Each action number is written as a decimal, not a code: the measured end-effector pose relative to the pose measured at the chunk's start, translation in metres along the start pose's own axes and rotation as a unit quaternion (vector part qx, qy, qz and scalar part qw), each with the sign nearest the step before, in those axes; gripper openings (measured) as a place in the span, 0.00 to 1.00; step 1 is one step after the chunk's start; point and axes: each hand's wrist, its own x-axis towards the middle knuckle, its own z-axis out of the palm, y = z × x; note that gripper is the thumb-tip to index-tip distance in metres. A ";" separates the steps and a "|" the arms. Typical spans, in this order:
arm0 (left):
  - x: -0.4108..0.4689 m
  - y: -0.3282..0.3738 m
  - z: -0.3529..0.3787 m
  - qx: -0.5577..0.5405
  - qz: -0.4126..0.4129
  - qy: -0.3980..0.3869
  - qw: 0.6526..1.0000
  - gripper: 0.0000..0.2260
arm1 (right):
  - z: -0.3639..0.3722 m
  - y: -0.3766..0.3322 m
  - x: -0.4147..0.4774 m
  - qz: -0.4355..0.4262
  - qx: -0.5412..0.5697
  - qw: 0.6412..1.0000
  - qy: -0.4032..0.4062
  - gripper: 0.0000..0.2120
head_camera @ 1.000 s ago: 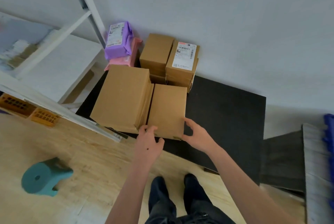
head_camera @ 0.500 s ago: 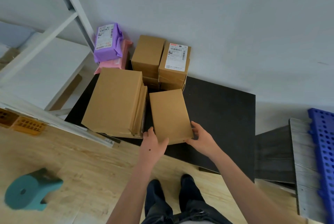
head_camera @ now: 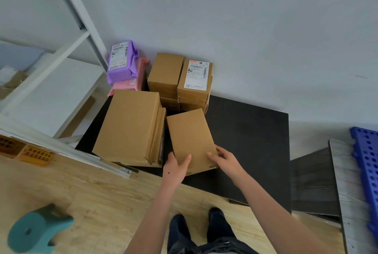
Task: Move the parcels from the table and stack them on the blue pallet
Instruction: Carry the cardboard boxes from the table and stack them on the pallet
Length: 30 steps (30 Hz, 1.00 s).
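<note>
Far left, at 8 o'clock: teal stool [head_camera: 34,231] on the wooden floor [head_camera: 102,202]. Above it, at 9 o'clock: orange crates [head_camera: 30,152] under the white shelving frame [head_camera: 67,34].

At 11 o'clock, against the wall: purple mailer bag [head_camera: 121,61] stacked on a pink mailer bag [head_camera: 131,84].

Left of centre: large flat cardboard box [head_camera: 127,125] topping a stack of similar flat boxes on the black table [head_camera: 251,141], near its front left edge.

At 12 o'clock, against the wall: plain brown box [head_camera: 165,73], beside it to the right a labelled box [head_camera: 195,78] with a white shipping label on top; each resting on further boxes beneath.

Centre: small brown parcel [head_camera: 190,137], turned slightly clockwise, just right of the large flat stack, its far end just in front of the labelled box. Held at its near end with both hands; whether lifted clear of the table surface cannot be told.

Left hand [head_camera: 177,168]: closed on the near left corner, thumb on the top face, remaining fingers out of sight below.

Right hand [head_camera: 226,160]: closed on the near right edge, fingers spread over the top face and side.

Below the hands, at 6 o'clock: dark trousers and shoes.

Right, at 4 o'clock: dark board [head_camera: 313,184] and grey wood-grain plank [head_camera: 347,192]. Far right, at 3 o'clock: blue pallet [head_camera: 367,161], perforated, partly cut off by the frame edge, well apart from the parcel.
</note>
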 end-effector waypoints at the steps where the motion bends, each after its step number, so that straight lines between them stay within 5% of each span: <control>1: 0.000 0.000 -0.001 -0.015 -0.008 0.004 1.000 0.29 | -0.002 -0.001 -0.002 -0.009 -0.002 1.000 0.005 0.30; 7: 0.003 0.002 -0.003 -0.157 -0.055 -0.010 0.986 0.32 | -0.018 -0.007 -0.020 -0.066 0.033 0.996 0.052 0.17; 12: 0.002 0.009 0.003 -0.204 -0.033 -0.045 0.977 0.32 | -0.027 -0.011 -0.039 -0.093 -0.010 0.989 0.116 0.20; 19: 0.004 0.011 0.002 -0.205 0.026 -0.103 0.973 0.34 | -0.032 -0.003 -0.072 -0.151 -0.005 0.968 0.202 0.43; 30: -0.020 0.025 0.012 -0.099 0.130 -0.154 0.975 0.29 | -0.026 0.011 -0.132 -0.146 0.001 0.947 0.285 0.56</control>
